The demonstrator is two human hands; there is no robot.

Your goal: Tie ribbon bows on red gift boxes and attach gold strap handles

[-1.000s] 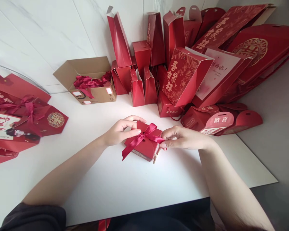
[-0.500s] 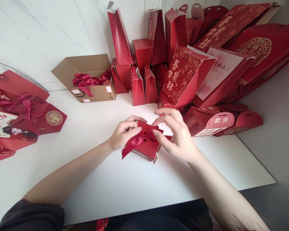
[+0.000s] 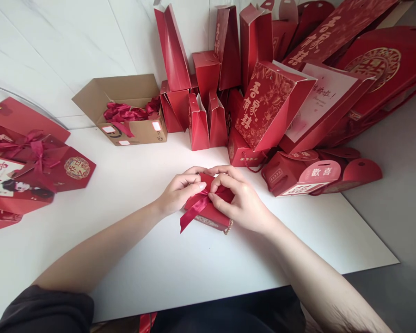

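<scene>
A small red gift box (image 3: 213, 213) with a gold pattern on its near side lies on the white table between my hands. Across its top runs a dark red satin ribbon (image 3: 196, 212) tied in a bow, one tail hanging toward the near left corner. My left hand (image 3: 180, 190) is closed at the box's left side, thumb and fingers pinching the ribbon near the bow. From the right, my right hand (image 3: 241, 199) pinches the ribbon at the knot and covers the right part of the bow. A twisted gold cord (image 3: 229, 227) shows at the box's near right corner.
Behind stands an open cardboard box (image 3: 133, 134) of red ribbon. Several red gift boxes and bags, including a large patterned box (image 3: 273, 106), crowd the back right. Handled boxes (image 3: 303, 173) sit to the right. Ribboned red boxes (image 3: 69, 169) lie at the left. The table (image 3: 152, 259) ends near my body.
My right hand has moved left and down onto the knot, its spread fingers now closed in a pinch. The left hand keeps its hold, and the view has shifted slightly.
</scene>
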